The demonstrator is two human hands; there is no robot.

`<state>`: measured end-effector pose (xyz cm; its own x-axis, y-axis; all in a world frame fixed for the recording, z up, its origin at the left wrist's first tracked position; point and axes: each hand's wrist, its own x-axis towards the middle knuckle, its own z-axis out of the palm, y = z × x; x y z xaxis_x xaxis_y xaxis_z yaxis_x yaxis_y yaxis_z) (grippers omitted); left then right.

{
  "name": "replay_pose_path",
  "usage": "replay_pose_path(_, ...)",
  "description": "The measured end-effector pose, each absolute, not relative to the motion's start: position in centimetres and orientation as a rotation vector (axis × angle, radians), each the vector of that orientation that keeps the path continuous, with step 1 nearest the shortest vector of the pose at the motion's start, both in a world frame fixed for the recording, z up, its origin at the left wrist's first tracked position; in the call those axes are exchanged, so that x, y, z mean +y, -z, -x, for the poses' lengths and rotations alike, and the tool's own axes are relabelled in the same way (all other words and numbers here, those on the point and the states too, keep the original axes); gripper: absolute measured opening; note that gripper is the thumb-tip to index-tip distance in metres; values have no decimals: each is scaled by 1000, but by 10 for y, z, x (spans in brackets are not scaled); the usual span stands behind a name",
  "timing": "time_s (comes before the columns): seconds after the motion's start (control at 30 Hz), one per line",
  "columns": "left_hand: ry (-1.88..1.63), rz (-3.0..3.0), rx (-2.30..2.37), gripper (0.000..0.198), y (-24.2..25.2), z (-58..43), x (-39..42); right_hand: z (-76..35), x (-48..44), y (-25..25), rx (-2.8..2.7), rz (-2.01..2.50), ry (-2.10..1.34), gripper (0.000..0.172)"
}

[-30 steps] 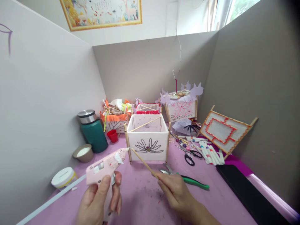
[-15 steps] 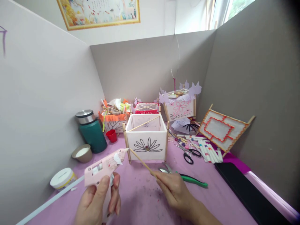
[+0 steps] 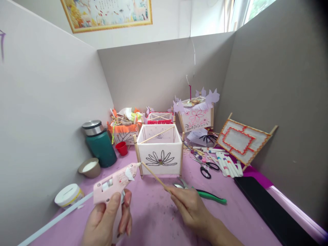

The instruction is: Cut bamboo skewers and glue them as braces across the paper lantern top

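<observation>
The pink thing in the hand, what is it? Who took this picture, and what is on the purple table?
A camera on a person's head took it, so you look down at their own two hands. The left hand holds a pink glue gun. The right hand pinches a thin wooden stick, its far tip at the gun's nozzle. On the purple table stands a white paper box with a drawn flower. Nearby are green-handled pliers, scissors, markers and a green flask.

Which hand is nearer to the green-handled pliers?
Right. The right hand, holding a wooden stick, is just left of the pliers; the left hand, gripping the glue gun, is farther left.
</observation>
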<state>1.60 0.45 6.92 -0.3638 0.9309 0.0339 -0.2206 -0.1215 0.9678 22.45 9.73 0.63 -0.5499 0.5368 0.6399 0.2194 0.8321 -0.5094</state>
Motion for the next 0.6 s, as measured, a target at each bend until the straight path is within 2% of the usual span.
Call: replay_pose_path(0.6, -1598, -926, 1318, 30, -73, -15, -1, -223, 95, -13, -2124, 598, -449, 25)
